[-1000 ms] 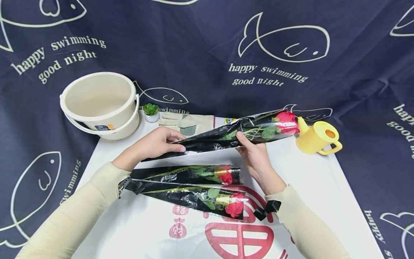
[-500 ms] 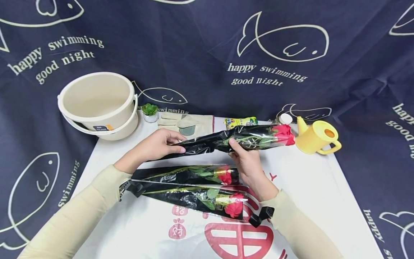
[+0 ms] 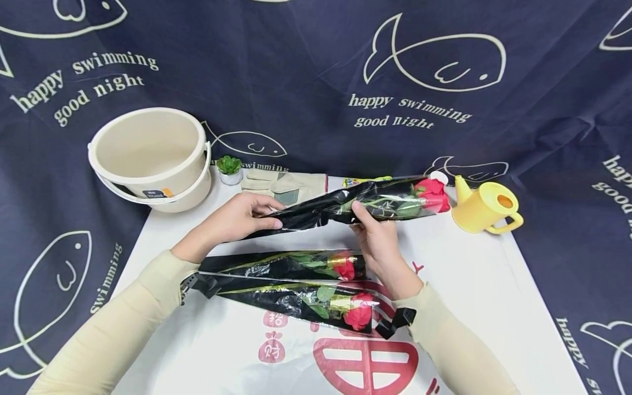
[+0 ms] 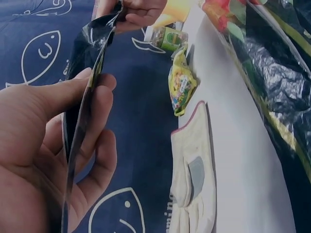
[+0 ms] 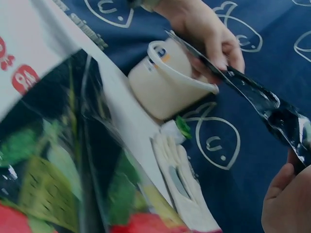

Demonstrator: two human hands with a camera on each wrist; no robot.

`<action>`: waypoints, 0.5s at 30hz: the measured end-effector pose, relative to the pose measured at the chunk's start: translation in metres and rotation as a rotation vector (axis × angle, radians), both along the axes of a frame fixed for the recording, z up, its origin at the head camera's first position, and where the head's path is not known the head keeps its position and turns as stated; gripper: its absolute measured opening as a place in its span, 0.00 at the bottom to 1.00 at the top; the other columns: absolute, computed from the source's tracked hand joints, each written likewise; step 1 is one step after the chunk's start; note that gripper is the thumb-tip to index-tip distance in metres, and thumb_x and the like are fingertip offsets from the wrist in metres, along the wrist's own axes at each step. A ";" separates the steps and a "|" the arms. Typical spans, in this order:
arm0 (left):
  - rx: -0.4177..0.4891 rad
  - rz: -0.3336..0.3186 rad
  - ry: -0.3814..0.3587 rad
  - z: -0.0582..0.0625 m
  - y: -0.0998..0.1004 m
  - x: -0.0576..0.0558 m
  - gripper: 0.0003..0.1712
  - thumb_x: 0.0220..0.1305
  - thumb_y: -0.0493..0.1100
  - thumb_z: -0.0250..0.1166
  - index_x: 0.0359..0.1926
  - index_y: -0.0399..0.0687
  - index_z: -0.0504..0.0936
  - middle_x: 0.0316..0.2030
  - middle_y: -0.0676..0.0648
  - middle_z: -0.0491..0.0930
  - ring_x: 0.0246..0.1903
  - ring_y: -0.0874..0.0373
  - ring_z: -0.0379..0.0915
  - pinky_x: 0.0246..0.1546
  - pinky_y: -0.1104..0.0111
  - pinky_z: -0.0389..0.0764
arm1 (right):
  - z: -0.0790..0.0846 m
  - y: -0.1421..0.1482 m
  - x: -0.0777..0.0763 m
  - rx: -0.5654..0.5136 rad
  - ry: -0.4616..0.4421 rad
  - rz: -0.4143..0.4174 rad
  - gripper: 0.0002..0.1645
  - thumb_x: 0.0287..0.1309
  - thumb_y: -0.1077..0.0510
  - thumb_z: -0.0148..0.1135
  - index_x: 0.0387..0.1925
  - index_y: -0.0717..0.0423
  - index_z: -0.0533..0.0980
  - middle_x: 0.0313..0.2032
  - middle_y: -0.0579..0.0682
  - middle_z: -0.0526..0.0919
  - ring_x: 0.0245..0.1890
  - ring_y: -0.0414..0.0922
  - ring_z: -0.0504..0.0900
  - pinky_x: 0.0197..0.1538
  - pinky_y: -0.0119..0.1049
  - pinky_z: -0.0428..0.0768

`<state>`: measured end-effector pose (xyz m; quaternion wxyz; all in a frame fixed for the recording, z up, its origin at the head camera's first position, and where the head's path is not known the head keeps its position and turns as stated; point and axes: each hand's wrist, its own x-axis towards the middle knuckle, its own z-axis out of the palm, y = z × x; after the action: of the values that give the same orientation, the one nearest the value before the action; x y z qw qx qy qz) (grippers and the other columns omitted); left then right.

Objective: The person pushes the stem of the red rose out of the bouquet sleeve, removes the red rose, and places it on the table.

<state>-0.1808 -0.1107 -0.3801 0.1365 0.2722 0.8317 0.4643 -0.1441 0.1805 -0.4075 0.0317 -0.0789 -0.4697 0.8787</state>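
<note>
A single red rose in a black and clear wrapper (image 3: pixel 316 210) is held over the table in both hands. Its stem end is pinched between thumb and fingers of my left hand (image 3: pixel 239 218); the left wrist view shows the film's edge (image 4: pixel 83 114) between them. My right hand (image 3: pixel 382 244) grips the sleeve near its middle, thumb on top, with the other fingers mostly hidden beneath. The red bloom points right, towards the watering can. Two more wrapped roses, an upper one (image 3: pixel 281 265) and a lower one (image 3: pixel 291 296), lie side by side nearer me.
A cream bucket (image 3: pixel 197 189) stands at the back left, beside a small potted succulent (image 3: pixel 229 167). Work gloves (image 3: pixel 306 186) and a yellow packet (image 4: pixel 182 87) lie along the back. A small jar (image 4: pixel 167 39) and a yellow watering can (image 3: pixel 476 208) are at the back right.
The held rose has shifted slightly left and dipped, then risen a little again. My right hand has moved slightly left with it; the left hand keeps its pinch.
</note>
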 end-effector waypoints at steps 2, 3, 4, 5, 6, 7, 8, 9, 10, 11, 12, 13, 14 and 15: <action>-0.005 0.002 -0.004 0.000 -0.003 0.000 0.17 0.57 0.46 0.69 0.48 0.51 0.81 0.30 0.56 0.83 0.29 0.61 0.77 0.31 0.64 0.75 | 0.001 0.003 -0.003 -0.011 0.018 -0.010 0.29 0.51 0.63 0.69 0.55 0.59 0.68 0.44 0.54 0.77 0.36 0.43 0.80 0.39 0.35 0.78; -0.007 0.005 -0.009 0.000 -0.004 0.000 0.17 0.57 0.46 0.69 0.48 0.51 0.81 0.30 0.56 0.83 0.28 0.61 0.77 0.30 0.64 0.75 | 0.001 0.004 -0.003 -0.018 0.021 -0.012 0.29 0.52 0.63 0.68 0.55 0.59 0.69 0.45 0.54 0.77 0.37 0.43 0.80 0.40 0.35 0.78; -0.008 0.009 -0.011 0.000 -0.005 0.000 0.17 0.57 0.46 0.69 0.48 0.51 0.81 0.29 0.56 0.82 0.27 0.60 0.77 0.29 0.64 0.74 | 0.001 0.005 -0.003 -0.024 0.023 -0.011 0.29 0.52 0.62 0.68 0.55 0.59 0.69 0.46 0.53 0.77 0.38 0.43 0.80 0.42 0.36 0.78; -0.008 0.015 -0.012 0.000 -0.006 0.000 0.17 0.57 0.46 0.69 0.48 0.51 0.81 0.28 0.56 0.82 0.26 0.59 0.76 0.29 0.64 0.74 | 0.001 0.005 -0.002 -0.031 0.014 -0.001 0.27 0.52 0.61 0.68 0.54 0.59 0.70 0.45 0.53 0.77 0.38 0.43 0.80 0.43 0.36 0.78; -0.005 0.018 -0.011 -0.001 -0.007 0.000 0.17 0.57 0.46 0.69 0.48 0.51 0.81 0.28 0.55 0.82 0.27 0.59 0.77 0.29 0.64 0.74 | 0.000 0.005 -0.001 -0.035 0.003 0.017 0.25 0.53 0.60 0.68 0.52 0.58 0.71 0.44 0.52 0.77 0.37 0.43 0.79 0.44 0.37 0.77; 0.000 0.022 -0.010 -0.001 -0.007 0.000 0.17 0.57 0.46 0.69 0.48 0.51 0.81 0.28 0.55 0.82 0.27 0.59 0.77 0.29 0.65 0.74 | -0.001 0.004 0.001 -0.034 -0.014 0.040 0.22 0.53 0.59 0.68 0.48 0.60 0.72 0.42 0.52 0.78 0.36 0.43 0.79 0.45 0.38 0.77; 0.008 0.025 -0.007 -0.002 -0.007 -0.001 0.17 0.57 0.46 0.69 0.47 0.51 0.81 0.28 0.55 0.82 0.27 0.59 0.77 0.28 0.65 0.74 | -0.002 0.002 0.002 -0.027 -0.038 0.072 0.19 0.53 0.58 0.68 0.44 0.61 0.73 0.40 0.51 0.79 0.35 0.43 0.79 0.45 0.38 0.77; 0.019 0.025 -0.008 -0.002 -0.007 -0.001 0.17 0.56 0.46 0.69 0.47 0.50 0.82 0.29 0.55 0.83 0.27 0.59 0.77 0.28 0.65 0.74 | -0.003 0.000 0.004 -0.014 -0.057 0.115 0.17 0.53 0.57 0.68 0.41 0.62 0.74 0.38 0.51 0.80 0.36 0.43 0.80 0.46 0.38 0.76; 0.029 0.021 -0.007 -0.003 -0.006 -0.001 0.17 0.56 0.46 0.69 0.47 0.50 0.82 0.29 0.54 0.83 0.26 0.58 0.76 0.27 0.65 0.73 | -0.004 -0.003 0.006 0.001 -0.080 0.151 0.15 0.53 0.57 0.68 0.38 0.62 0.75 0.36 0.51 0.81 0.36 0.43 0.80 0.46 0.38 0.76; 0.039 0.014 -0.009 -0.003 -0.004 -0.001 0.17 0.56 0.46 0.69 0.47 0.50 0.82 0.29 0.54 0.83 0.26 0.58 0.76 0.27 0.66 0.73 | -0.005 -0.005 0.008 0.015 -0.099 0.178 0.14 0.52 0.57 0.69 0.35 0.63 0.76 0.34 0.51 0.81 0.35 0.44 0.80 0.46 0.37 0.76; 0.049 0.006 -0.011 -0.003 -0.002 -0.001 0.17 0.56 0.46 0.69 0.47 0.49 0.81 0.29 0.54 0.83 0.26 0.58 0.76 0.27 0.66 0.73 | -0.005 -0.008 0.009 0.031 -0.110 0.194 0.13 0.52 0.57 0.69 0.32 0.64 0.76 0.33 0.52 0.82 0.36 0.45 0.81 0.47 0.37 0.76; 0.054 -0.002 -0.015 -0.004 0.000 -0.002 0.17 0.56 0.46 0.69 0.47 0.49 0.81 0.30 0.55 0.83 0.26 0.58 0.76 0.28 0.65 0.74 | -0.005 -0.011 0.009 0.042 -0.119 0.199 0.13 0.51 0.57 0.70 0.29 0.65 0.77 0.32 0.54 0.82 0.35 0.46 0.81 0.47 0.37 0.77; 0.056 -0.007 -0.021 -0.004 0.002 -0.002 0.17 0.56 0.47 0.69 0.47 0.50 0.81 0.30 0.55 0.83 0.27 0.58 0.76 0.29 0.65 0.74 | -0.005 -0.013 0.009 0.049 -0.124 0.197 0.14 0.50 0.57 0.71 0.30 0.65 0.77 0.32 0.54 0.82 0.35 0.46 0.81 0.46 0.37 0.77; 0.054 -0.011 -0.027 -0.003 0.004 -0.002 0.18 0.56 0.47 0.69 0.48 0.50 0.81 0.31 0.55 0.83 0.27 0.58 0.77 0.30 0.64 0.74 | -0.005 -0.014 0.009 0.056 -0.126 0.185 0.14 0.49 0.57 0.71 0.29 0.65 0.77 0.33 0.53 0.81 0.34 0.45 0.81 0.46 0.37 0.77</action>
<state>-0.1823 -0.1065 -0.3835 0.1428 0.2740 0.8156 0.4892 -0.1353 0.1662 -0.4127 -0.0771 -0.0896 -0.5003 0.8578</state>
